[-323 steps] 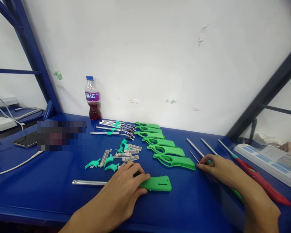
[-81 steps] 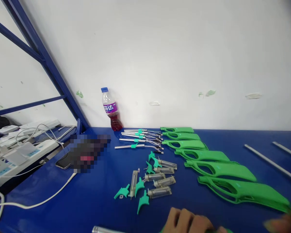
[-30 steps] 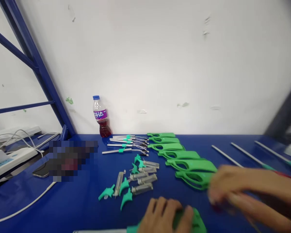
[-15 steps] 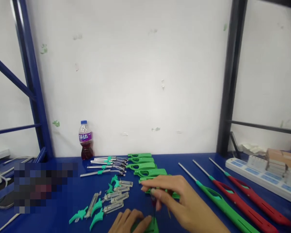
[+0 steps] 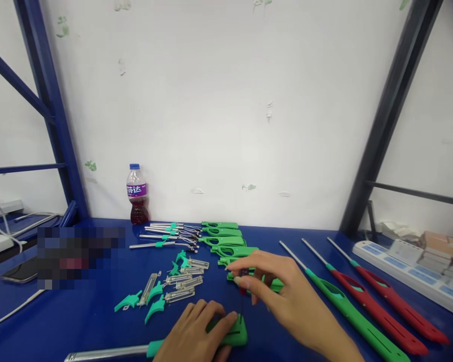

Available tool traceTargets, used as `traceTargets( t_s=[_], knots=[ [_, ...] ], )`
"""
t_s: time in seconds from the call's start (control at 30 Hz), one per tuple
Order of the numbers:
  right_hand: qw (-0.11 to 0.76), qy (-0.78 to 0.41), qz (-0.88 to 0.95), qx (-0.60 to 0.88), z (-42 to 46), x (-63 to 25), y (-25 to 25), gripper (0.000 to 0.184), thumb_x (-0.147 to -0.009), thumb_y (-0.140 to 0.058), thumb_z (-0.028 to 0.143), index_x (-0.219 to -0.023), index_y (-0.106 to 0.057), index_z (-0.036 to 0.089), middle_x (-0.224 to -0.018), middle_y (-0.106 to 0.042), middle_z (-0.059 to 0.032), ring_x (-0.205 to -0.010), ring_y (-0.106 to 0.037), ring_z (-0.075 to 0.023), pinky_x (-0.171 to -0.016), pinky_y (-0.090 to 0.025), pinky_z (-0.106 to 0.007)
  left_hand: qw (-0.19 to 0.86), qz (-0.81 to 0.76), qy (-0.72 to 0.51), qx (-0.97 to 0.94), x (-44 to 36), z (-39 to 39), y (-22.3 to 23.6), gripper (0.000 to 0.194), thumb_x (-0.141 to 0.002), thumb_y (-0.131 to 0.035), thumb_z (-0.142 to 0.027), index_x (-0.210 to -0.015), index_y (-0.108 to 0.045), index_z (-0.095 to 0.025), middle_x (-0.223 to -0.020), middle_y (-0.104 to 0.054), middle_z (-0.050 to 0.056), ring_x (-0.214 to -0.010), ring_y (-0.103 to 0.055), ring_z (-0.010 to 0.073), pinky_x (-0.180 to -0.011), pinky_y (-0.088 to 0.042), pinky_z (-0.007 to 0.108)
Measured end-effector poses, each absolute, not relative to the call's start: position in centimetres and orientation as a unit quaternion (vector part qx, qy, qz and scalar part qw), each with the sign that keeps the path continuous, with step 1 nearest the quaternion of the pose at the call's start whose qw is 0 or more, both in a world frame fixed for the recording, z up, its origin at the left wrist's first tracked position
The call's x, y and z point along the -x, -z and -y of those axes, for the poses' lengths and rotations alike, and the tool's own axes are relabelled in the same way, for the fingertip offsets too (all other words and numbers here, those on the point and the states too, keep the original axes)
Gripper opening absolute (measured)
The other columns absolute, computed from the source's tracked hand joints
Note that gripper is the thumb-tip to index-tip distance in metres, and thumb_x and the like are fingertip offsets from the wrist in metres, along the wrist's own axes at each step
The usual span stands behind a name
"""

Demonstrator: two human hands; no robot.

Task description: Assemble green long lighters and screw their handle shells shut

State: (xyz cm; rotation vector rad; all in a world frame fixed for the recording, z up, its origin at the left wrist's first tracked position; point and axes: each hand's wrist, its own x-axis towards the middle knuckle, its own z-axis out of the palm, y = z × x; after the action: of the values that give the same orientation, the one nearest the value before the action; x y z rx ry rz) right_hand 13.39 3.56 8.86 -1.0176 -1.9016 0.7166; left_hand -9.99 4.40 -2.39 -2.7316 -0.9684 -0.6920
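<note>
My left hand (image 5: 201, 329) wraps over the handle of a green lighter (image 5: 238, 334), which lies sideways at the near side of the table with its long metal tube pointing left. Between the thumb and fingers of my right hand (image 5: 275, 289) is a small screwdriver (image 5: 243, 289), mostly hidden. Its thin dark shaft points down to the lighter's rounded end. Left of my hands lie clear fuel tanks (image 5: 181, 294) and teal triggers (image 5: 155, 307). Several green lighter shells (image 5: 226, 241) are lined up beyond my right hand.
Metal tubes with wires (image 5: 162, 236) lie at the back, near a drink bottle (image 5: 139, 198). On the right are a long green lighter (image 5: 357, 314), two red lighters (image 5: 377, 317) and a white power strip (image 5: 411, 276). A phone (image 5: 20, 270) and a white cable (image 5: 13, 312) lie left.
My view has tipped downward, so the scene sits higher and the lighter's metal tube now shows. Both hands keep their grips, the screwdriver still pointing at the lighter's end.
</note>
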Motion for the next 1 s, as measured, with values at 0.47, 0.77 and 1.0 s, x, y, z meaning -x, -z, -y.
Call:
traceTargets(
  t_s=[0.47, 0.77, 1.0],
  knots=[
    [0.427, -0.239, 0.775, 0.401, -3.8, -13.2, -8.3, 0.020, -0.101, -0.073, 0.050, -0.106, -0.085, 0.034, -0.088, -0.068, 0.0004, -0.064, -0.056, -0.0122, -0.062, -0.046, -0.027, 0.043, 0.344, 0.242, 0.906, 9.7, -3.8, 1.7, 0.052, -0.093, -0.069, -0.014, -0.141, -0.062, -0.033, -0.124, -0.073, 0.000, -0.103, -0.071, 0.0230, -0.094, -0.059, 0.036],
    [0.406, -0.206, 0.788, 0.414, -3.9, -13.7, -8.2, 0.035, -0.110, -0.058, 0.046, -0.143, -0.070, 0.042, -0.107, -0.071, -0.0021, -0.072, -0.060, -0.0136, -0.066, -0.049, -0.026, 0.025, 0.354, 0.227, 0.907, 9.6, -3.6, 1.3, 0.053, -0.095, -0.066, -0.014, -0.143, -0.061, -0.035, -0.125, -0.073, 0.000, -0.104, -0.070, 0.0234, -0.095, -0.059, 0.036],
    [0.407, -0.258, 0.770, 0.418, -3.5, -13.3, -8.4, 0.035, -0.112, -0.051, 0.039, -0.142, -0.071, 0.039, -0.112, -0.078, -0.0007, -0.056, -0.053, -0.0098, -0.057, -0.048, -0.026, 0.021, 0.360, 0.221, 0.906, 9.6, -3.5, 1.4, 0.053, -0.095, -0.066, -0.013, -0.143, -0.060, -0.035, -0.126, -0.072, 0.000, -0.106, -0.070, 0.0245, -0.094, -0.059, 0.038]
  ],
)
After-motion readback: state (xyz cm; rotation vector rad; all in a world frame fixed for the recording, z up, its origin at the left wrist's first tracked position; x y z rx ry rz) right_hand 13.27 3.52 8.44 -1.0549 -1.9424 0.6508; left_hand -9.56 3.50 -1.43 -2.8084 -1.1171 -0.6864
